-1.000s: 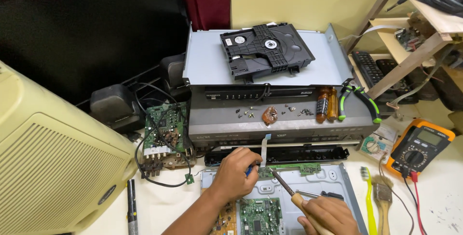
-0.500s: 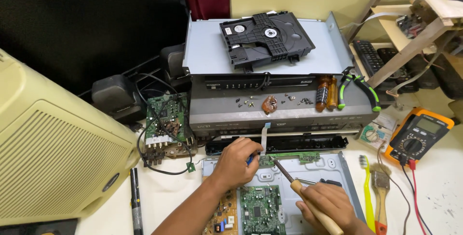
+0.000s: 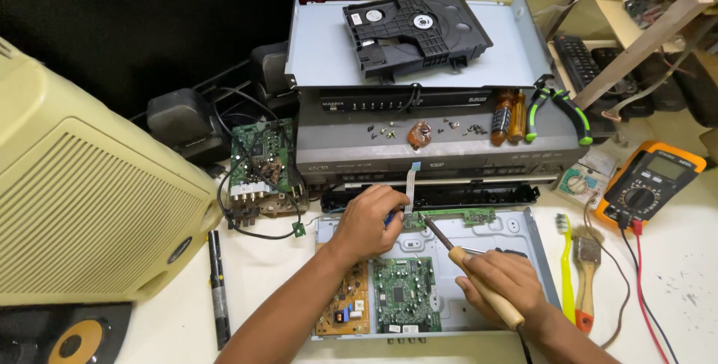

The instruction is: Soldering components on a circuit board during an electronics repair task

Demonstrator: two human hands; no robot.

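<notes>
My right hand grips a soldering iron by its wooden handle, its tip touching a narrow green circuit strip at the back of an open metal player chassis. My left hand pinches something small and blue at the strip's left end, beside a white ribbon cable that runs up to the stacked players. Inside the chassis lie a green circuit board and a tan power board.
Stacked grey players carry screws, a black disc drive, screwdrivers and green-handled pliers. An orange multimeter, toothbrush and paintbrush lie right. A cream speaker cabinet, loose green board and marker sit left.
The view has tilted down and closed in a little. Both hands stay at the green strip, the iron's tip still on it.
</notes>
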